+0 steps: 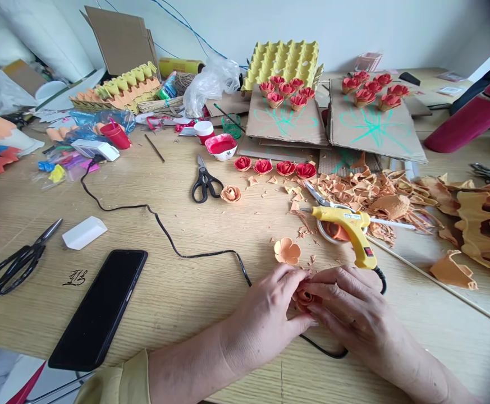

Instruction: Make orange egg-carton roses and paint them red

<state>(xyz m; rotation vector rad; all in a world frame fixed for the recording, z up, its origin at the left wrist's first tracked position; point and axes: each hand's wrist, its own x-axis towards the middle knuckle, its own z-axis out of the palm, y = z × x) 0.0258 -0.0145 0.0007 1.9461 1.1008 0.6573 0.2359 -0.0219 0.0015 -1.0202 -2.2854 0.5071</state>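
We hold the small orange rose [305, 297] between our left hand [265, 308] and right hand [356, 303], over the near part of the counter [186, 303], its curled petals partly hidden by our fingers. We judge that we are pressing or shaping its petals; the next move seems to call for holding the layers steady, then perhaps bringing in the loose petal cup [287, 252] just beyond our fingers. Our left hand pinches the rose's left side with thumb and fingers nearly together; our right hand curls its fingertips onto the other side, gripping it too. The yellow glue gun [341, 216] lies just past the right hand, and farther off a plain rose [230, 194] lies beside a pair of scissors [204, 180], near four red roses [263, 166]
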